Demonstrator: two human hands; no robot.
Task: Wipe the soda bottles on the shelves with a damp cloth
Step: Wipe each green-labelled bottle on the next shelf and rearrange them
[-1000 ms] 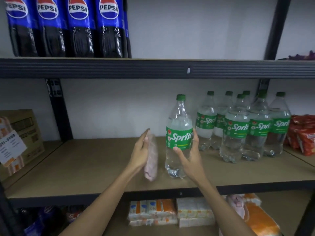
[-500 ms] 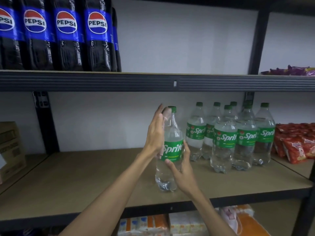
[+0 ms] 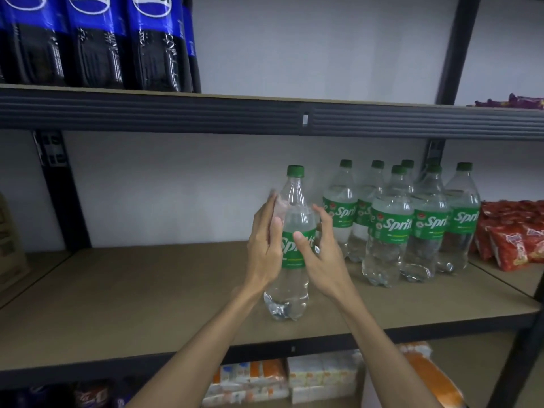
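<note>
A clear Sprite bottle (image 3: 295, 205) with a green cap and label stands upright on the middle shelf (image 3: 147, 290), near its front edge. My left hand (image 3: 264, 248) lies flat against the bottle's left side, at the shoulder and label. It holds a pale pink cloth (image 3: 278, 204) against the plastic, and only a blurred edge of the cloth shows above the fingers. My right hand (image 3: 322, 256) grips the bottle from the right, thumb on the label and fingers curled behind. Several more Sprite bottles (image 3: 391, 225) stand grouped to the right.
Pepsi bottles (image 3: 97, 54) line the upper shelf at the left. Red snack packs (image 3: 512, 237) lie at the right end of the middle shelf, and a cardboard box (image 3: 8, 245) at the left. Wrapped packs (image 3: 294, 378) sit on the shelf below.
My left hand brought the cloth to the bottle's neck, then slid it down to the shoulder and label. My right hand shifted up onto the label. The view moved closer.
</note>
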